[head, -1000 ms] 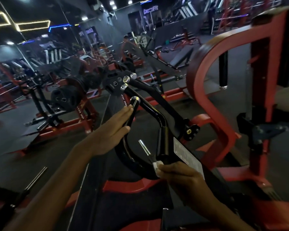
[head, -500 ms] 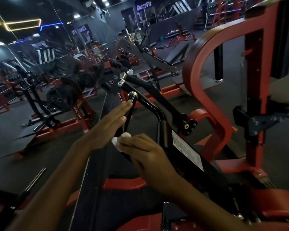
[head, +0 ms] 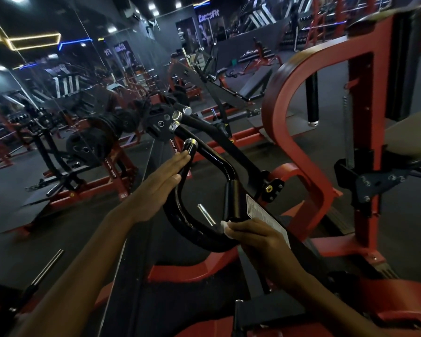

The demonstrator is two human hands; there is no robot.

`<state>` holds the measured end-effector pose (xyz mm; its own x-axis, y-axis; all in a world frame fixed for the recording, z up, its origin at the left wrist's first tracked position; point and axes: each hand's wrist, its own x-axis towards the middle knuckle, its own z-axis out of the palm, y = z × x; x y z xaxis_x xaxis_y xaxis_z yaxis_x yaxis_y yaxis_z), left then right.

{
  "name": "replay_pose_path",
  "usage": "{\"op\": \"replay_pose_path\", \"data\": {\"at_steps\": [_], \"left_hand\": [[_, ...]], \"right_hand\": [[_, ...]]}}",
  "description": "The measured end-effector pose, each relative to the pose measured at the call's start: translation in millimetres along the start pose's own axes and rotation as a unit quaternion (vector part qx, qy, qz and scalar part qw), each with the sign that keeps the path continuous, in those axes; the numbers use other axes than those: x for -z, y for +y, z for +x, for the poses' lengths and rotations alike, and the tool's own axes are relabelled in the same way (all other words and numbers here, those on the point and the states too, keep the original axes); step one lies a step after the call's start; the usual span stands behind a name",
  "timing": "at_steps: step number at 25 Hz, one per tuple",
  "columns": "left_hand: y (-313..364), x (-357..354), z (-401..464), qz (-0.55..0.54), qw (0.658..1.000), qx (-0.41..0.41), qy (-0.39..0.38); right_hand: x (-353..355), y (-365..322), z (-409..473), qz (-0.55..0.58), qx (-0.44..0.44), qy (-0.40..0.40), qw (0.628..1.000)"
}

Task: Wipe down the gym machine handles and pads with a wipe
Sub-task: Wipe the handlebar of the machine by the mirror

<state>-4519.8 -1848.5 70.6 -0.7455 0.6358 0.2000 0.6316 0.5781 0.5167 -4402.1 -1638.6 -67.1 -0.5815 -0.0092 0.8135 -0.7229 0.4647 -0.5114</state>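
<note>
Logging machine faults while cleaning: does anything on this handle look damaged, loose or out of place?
Nothing stands out. The black handle looks intact, its chrome end cap in place. The left hand rests flat against it; the right hand presses the wipe to its lower bend.

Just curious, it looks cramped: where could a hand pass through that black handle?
Free: the gap inside the handle loop, around the steel pin, between left hand and right hand with the wipe. Crowded: the bolted pivot above.
</note>
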Motion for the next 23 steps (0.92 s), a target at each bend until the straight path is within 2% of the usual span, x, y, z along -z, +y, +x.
{"op": "replay_pose_path", "data": {"at_steps": [3,5,6,9,12,15,20,23], "left_hand": [[-2.4,2.1,-0.2,0.018,1.000,-0.003,0.000],[-1.1,2.4,0.1,0.018,1.000,-0.007,-0.010],[1.5,2.6,-0.6,0.016,1.000,-0.007,-0.018],[2.7,3.8,-2.0,0.000,1.000,-0.003,-0.021],[0.0,4.0,-2.4,-0.003,1.000,0.001,-0.015],[-1.9,3.8,-2.0,-0.001,1.000,-0.006,-0.011],[-2.8,2.4,-0.4,-0.012,1.000,-0.004,-0.004],[-5.4,0.9,-0.3,-0.010,1.000,-0.011,0.000]], "right_hand": [[-13.8,-36.8,29.2,-0.025,0.019,0.031,0.999],[-28.4,-64.1,53.5,-0.025,0.056,-0.006,0.998],[-38.1,-71.8,60.3,-0.063,0.089,-0.018,0.994],[-57.5,-64.8,59.4,-0.173,0.165,-0.020,0.971],[-51.9,-52.0,42.9,-0.182,0.211,-0.009,0.960],[-27.6,-31.5,16.7,-0.185,0.262,-0.062,0.945],[18.6,10.3,-2.7,-0.189,0.233,-0.146,0.943],[27.5,9.2,-2.2,-0.193,0.206,-0.144,0.948]]}}
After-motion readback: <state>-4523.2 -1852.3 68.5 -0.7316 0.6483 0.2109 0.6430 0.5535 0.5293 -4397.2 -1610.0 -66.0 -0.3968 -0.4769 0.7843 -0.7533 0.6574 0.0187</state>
